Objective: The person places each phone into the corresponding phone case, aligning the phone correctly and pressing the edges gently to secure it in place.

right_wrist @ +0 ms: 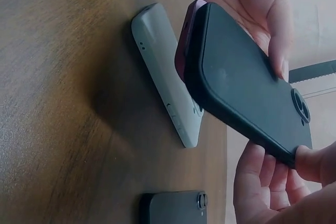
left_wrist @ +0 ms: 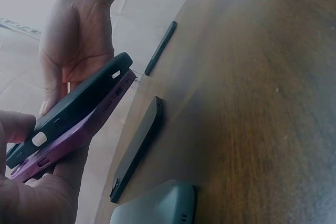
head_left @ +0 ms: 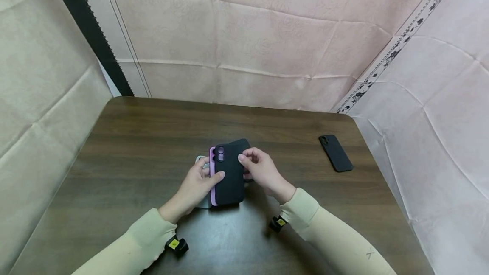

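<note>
Above the table, both hands hold a black phone case (head_left: 231,181) with a camera cutout, overlapping a purple phone case (head_left: 212,190) behind it. My left hand (head_left: 196,188) grips the two at their left edge, thumb over the black case's face and fingers behind. At the opposite edge my right hand (head_left: 263,171) pinches the black case between thumb and fingers. Beneath them a pale grey-green phone case (right_wrist: 163,66) lies on the table, partly hidden in the head view. Near it rests a second black phone case (left_wrist: 139,148), mostly covered from above.
Another black phone or case (head_left: 336,153) lies toward the table's right side. The brown wooden table (head_left: 153,130) has rounded far corners. Pale cloth (head_left: 267,46) hangs behind and at both sides. Each wrist carries a small black camera, such as the left camera (head_left: 177,246).
</note>
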`<state>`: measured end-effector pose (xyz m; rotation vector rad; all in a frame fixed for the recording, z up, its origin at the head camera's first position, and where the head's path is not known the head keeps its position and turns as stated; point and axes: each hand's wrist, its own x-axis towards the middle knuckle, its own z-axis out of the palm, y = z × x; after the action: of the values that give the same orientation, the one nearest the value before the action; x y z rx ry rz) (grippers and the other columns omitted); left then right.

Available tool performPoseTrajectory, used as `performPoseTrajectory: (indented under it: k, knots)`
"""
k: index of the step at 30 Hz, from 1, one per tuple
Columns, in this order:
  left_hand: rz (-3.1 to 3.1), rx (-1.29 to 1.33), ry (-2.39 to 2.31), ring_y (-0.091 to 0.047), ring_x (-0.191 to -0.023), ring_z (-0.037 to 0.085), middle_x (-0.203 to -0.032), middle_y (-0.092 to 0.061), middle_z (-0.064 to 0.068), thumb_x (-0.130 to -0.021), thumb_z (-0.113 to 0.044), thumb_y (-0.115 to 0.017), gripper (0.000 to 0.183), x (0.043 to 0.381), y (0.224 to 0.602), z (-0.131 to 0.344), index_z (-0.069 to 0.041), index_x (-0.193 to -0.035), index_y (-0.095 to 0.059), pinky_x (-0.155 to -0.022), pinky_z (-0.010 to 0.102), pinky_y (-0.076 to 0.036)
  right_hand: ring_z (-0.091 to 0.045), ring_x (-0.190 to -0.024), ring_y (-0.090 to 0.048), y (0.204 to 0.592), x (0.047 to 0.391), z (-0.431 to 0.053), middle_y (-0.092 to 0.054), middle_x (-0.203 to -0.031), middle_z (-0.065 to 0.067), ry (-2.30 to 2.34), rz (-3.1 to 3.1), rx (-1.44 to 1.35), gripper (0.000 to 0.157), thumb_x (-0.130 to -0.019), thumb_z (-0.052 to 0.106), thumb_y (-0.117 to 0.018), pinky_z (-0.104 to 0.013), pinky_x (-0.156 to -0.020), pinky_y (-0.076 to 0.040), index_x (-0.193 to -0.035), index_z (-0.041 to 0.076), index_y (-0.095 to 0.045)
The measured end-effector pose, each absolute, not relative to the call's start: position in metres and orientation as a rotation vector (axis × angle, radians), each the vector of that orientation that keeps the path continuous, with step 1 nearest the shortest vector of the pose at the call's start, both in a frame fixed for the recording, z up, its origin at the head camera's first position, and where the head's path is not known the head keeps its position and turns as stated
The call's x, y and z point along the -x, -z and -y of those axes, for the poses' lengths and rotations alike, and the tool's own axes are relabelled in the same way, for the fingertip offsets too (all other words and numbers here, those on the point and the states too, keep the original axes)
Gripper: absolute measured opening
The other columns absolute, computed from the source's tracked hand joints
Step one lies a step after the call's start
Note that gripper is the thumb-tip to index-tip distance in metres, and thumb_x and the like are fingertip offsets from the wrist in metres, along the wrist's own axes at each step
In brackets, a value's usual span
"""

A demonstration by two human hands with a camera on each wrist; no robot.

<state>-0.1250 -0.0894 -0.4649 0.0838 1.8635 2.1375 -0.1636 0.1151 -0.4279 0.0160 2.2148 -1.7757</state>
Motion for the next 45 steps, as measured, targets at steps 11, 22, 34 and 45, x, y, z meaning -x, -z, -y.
performPoseTrajectory:
  k: [11,22,34,45]
  knots:
    - [-1.864,-0.058,-2.131,-0.067,-0.099,0.028,-0.120,-0.064,0.017,-0.095,-0.013,-0.063,0.045,0.124,0.464,0.090,-0.012,-0.135,-0.043,-0.080,0.042,-0.055,-0.029,-0.083,-0.061,0.423,0.162,-0.112,-0.061,-0.093,-0.015,1.723,-2.161,-0.037,0.023,-0.096,0.019,-0.063,-0.055,-0.081,-0.052,-0.107,-0.001,-0.060]
    - [-1.847,-0.056,-2.134,-0.067,-0.100,0.030,-0.124,-0.061,0.022,-0.095,-0.009,-0.061,0.048,0.123,0.463,0.089,-0.008,-0.138,-0.040,-0.081,0.042,-0.055,-0.023,-0.079,-0.062,0.426,0.160,-0.112,-0.062,-0.094,-0.015,1.757,-2.130,-0.021,0.029,-0.094,0.023,-0.065,-0.046,-0.075,-0.056,-0.113,0.001,-0.060]
    - [-1.827,-0.106,-2.119,-0.065,-0.104,0.029,-0.125,-0.059,0.022,-0.099,-0.010,-0.056,0.045,0.122,0.465,0.090,-0.006,-0.140,-0.038,-0.085,0.041,-0.053,-0.028,-0.084,-0.062,0.431,0.164,-0.112,-0.063,-0.099,-0.013,1.759,-2.194,-0.023,0.028,-0.094,0.027,-0.065,-0.043,-0.072,-0.057,-0.115,0.008,-0.063]
    - [-1.814,-0.119,-2.105,-0.064,-0.106,0.028,-0.126,-0.061,0.018,-0.100,-0.008,-0.052,0.043,0.121,0.468,0.089,-0.010,-0.140,-0.037,-0.086,0.040,-0.053,-0.043,-0.096,-0.058,0.431,0.165,-0.112,-0.061,-0.100,-0.014,1.756,-2.182,-0.010,0.031,-0.094,0.031,-0.065,-0.052,-0.079,-0.054,-0.117,0.009,-0.064]
